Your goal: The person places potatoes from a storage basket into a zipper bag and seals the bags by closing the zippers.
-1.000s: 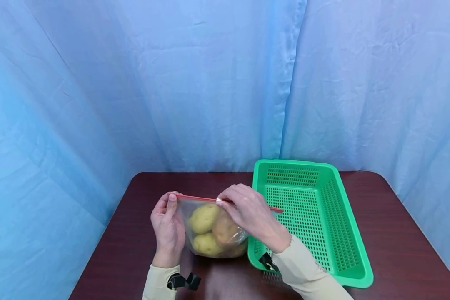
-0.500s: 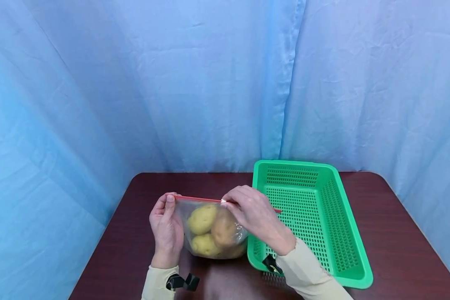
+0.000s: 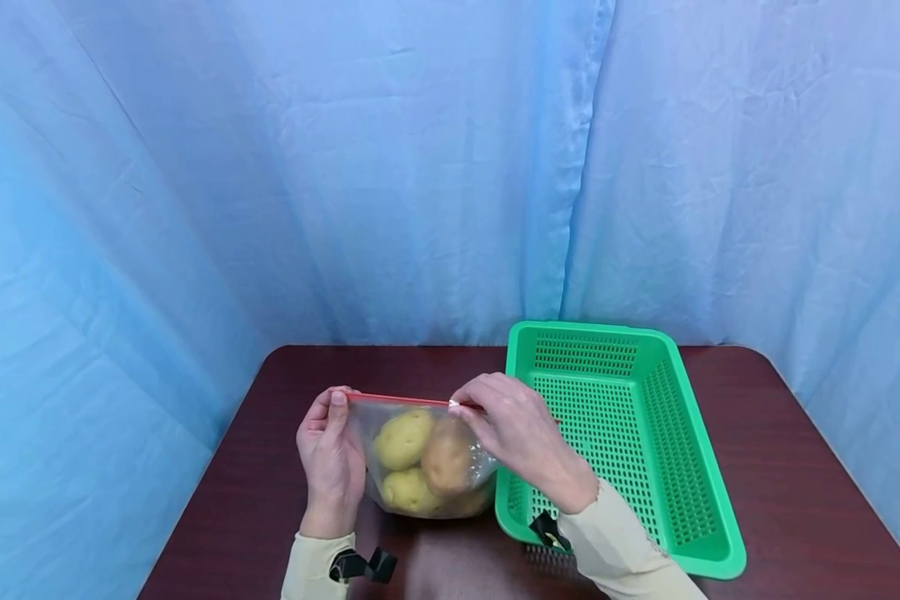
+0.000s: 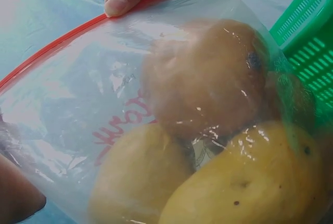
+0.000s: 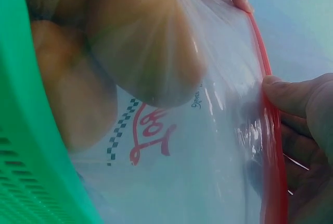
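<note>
A clear zip bag (image 3: 465,492) with a red zip strip (image 3: 397,399) stands on the table, holding several potatoes (image 3: 405,439). My left hand (image 3: 332,467) pinches the strip's left end between thumb and fingers. Farther along the strip, my right hand (image 3: 517,429) pinches it at a small white slider (image 3: 453,405). In the left wrist view the right thumb (image 4: 122,0) presses on the red strip above the potatoes. Red lettering on the bag shows in the right wrist view, where the right thumb (image 5: 291,94) lies against the strip.
A green perforated basket (image 3: 708,467) stands on the dark red table (image 3: 787,467), right beside the bag and under the right forearm. Blue curtains (image 3: 420,167) hang behind and at the sides of the table.
The right hand has slid a little to the right along the red strip, together with the white slider. The left hand has shifted slightly left, still holding its end.
</note>
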Motion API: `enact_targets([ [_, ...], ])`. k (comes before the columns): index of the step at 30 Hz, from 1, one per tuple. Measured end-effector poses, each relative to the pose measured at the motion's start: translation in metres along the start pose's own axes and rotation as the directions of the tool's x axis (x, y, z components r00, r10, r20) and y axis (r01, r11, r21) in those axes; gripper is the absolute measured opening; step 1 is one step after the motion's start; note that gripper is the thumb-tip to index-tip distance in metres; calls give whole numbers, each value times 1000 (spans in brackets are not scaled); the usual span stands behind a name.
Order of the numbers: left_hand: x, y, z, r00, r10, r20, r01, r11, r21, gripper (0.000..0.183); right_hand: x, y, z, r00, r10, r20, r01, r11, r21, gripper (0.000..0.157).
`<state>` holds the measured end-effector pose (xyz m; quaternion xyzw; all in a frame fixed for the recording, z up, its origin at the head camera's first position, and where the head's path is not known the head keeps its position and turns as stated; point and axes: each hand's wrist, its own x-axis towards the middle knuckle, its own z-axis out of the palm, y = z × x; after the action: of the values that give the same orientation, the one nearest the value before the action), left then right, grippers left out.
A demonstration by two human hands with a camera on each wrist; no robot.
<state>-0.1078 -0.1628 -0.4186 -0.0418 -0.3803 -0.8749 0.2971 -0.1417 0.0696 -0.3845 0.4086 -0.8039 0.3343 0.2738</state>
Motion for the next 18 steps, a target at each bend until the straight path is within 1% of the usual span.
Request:
enact_targets([
  [5, 0, 2, -1, 1000, -4, 4, 4, 1000, -6, 12, -2, 0, -2, 1000, 9, 4, -9, 1000, 3, 11],
  [8, 0, 3, -1, 1000, -5, 5, 5, 1000, 17, 12, -2, 0, -3, 1000, 19, 4, -19, 1000, -1, 12],
  [13, 0, 5, 0, 1000, -9, -13, 9, 999, 43, 13, -3, 1, -4, 999, 33, 13, -32, 999, -8, 12],
  [18, -1, 6, 1, 999, -6, -43, 8, 999, 37, 10, -5, 2, -5, 999, 40, 11, -40, 999, -14, 12],
])
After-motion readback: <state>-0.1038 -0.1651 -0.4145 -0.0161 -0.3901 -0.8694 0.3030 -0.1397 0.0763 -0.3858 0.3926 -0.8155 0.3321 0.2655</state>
